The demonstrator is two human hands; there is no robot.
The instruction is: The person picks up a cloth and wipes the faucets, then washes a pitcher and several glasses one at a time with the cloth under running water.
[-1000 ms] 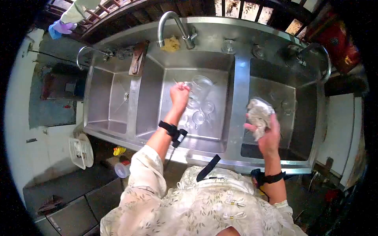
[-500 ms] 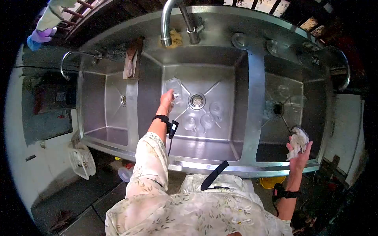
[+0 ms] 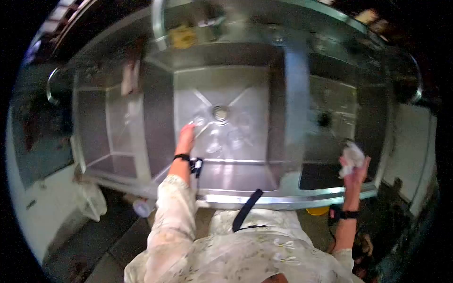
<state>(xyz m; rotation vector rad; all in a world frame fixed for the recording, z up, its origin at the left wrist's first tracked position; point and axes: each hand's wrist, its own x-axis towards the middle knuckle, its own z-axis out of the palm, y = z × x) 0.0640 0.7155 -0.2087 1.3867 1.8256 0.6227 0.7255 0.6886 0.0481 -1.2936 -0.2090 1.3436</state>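
Observation:
My left hand (image 3: 187, 135) is over the middle sink basin (image 3: 188, 78), at a clear glass or cup (image 3: 199, 120) left of the drain; blur hides how its fingers touch it. Several more clear glass items (image 3: 225, 138) lie on the basin floor below and right of the drain. Over the front right of the right basin (image 3: 339, 89), my right hand (image 3: 357, 172) is closed on a crumpled white cloth (image 3: 352, 158).
The drain (image 3: 220, 112) sits mid-basin. A faucet (image 3: 159, 28) rises at the back beside a yellow sponge-like item (image 3: 182, 36). Clear lids or dishes (image 3: 275, 35) rest on the back ledge. A brownish object (image 3: 130, 78) is on the left divider.
The view has shifted and blurred. My left hand has moved down toward me, with a clear item at its fingertips. My right hand still holds the cloth.

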